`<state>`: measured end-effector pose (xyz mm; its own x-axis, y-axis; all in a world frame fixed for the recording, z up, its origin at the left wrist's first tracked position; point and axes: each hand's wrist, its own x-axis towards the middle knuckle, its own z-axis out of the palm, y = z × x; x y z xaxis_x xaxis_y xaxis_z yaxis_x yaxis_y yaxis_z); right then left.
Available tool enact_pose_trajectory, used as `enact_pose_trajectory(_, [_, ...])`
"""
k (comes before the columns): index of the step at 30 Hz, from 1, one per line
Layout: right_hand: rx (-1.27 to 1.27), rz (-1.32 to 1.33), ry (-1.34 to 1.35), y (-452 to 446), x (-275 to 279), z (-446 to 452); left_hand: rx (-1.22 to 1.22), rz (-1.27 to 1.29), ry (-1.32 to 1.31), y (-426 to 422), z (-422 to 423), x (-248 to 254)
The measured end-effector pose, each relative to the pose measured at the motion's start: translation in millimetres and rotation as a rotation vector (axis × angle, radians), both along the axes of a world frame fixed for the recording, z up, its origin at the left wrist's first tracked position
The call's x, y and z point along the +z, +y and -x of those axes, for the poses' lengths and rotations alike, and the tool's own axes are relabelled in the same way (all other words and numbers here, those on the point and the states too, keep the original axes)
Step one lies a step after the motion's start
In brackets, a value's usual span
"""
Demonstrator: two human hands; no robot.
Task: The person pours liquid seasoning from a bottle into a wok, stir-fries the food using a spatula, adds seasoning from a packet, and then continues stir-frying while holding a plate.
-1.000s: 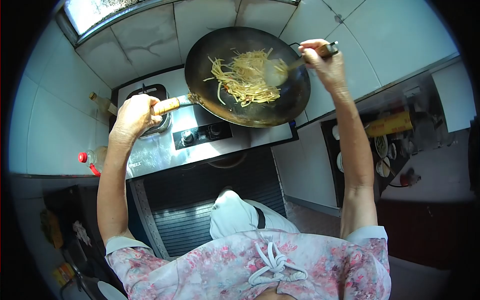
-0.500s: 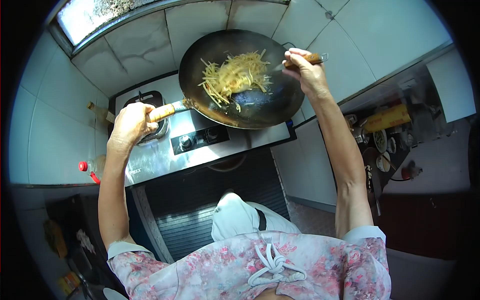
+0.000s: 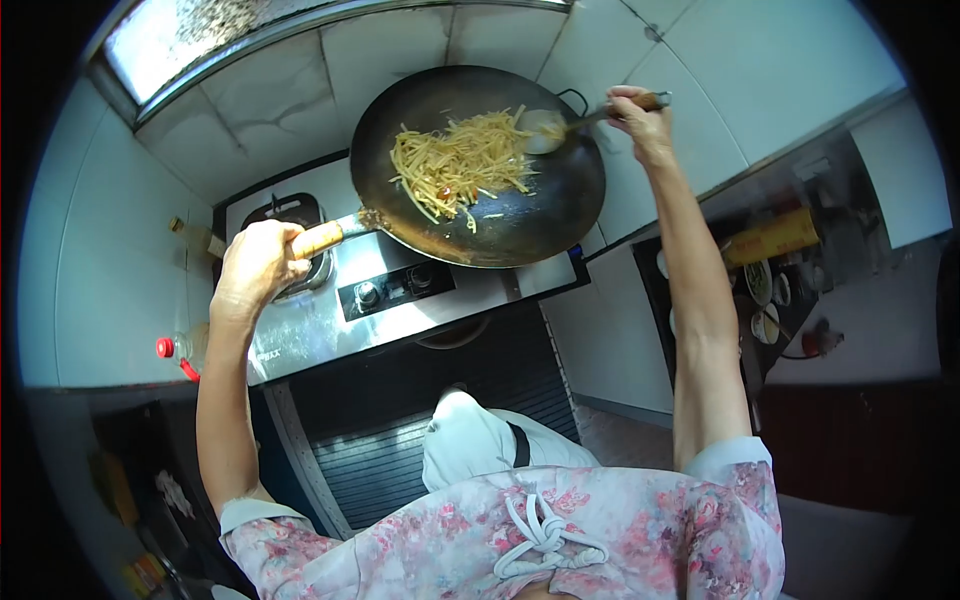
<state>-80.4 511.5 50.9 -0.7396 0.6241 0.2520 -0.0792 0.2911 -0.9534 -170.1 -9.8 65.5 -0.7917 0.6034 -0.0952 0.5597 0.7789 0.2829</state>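
A large dark wok (image 3: 540, 220) sits over the right burner of the gas stove. My left hand (image 3: 258, 268) is closed around its wooden handle (image 3: 318, 239), at the wok's left side. Inside lies a heap of yellowish shredded potato (image 3: 462, 160), with a few small reddish bits in it. My right hand (image 3: 642, 122) grips the wooden handle of a spatula (image 3: 543, 131). The spatula's broad metal blade rests at the right edge of the shreds, within the wok, slightly blurred.
The steel gas stove (image 3: 300, 345) has two knobs in front and a second burner (image 3: 290, 212) at left. A red-capped bottle (image 3: 190, 348) stands by its left edge. White tiled walls (image 3: 690, 130) close in behind. Bowls and a yellow box (image 3: 775, 236) sit at the right.
My right hand has drawn the spatula up and to the right, so its blade now shows beside the potato shreds. The heap is more spread out leftward. My left hand keeps the wok handle.
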Motion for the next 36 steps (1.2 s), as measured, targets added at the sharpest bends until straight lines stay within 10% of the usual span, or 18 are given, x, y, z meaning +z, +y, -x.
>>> enact_pose_trajectory(8, [0.269, 0.299, 0.157, -62.5, -54.5, 19.1, 0.034, 0.032, -0.059, 5.0, -4.8, 9.3])
enact_pose_trajectory(13, [0.539, -0.305, 0.148, -140.6, -10.8, -5.7, 0.060, 0.031, -0.089, 4.6, -4.2, 7.0])
enact_pose_trajectory(23, [0.769, -0.645, 0.138, -193.8, 67.1, -77.9, 0.085, 0.033, -0.098, 4.7, -4.2, 4.0])
enact_pose_trajectory(36, [0.853, -1.046, -0.100, -171.6, -13.4, -78.5, 0.065, 0.023, -0.078, 5.5, -7.1, 3.2])
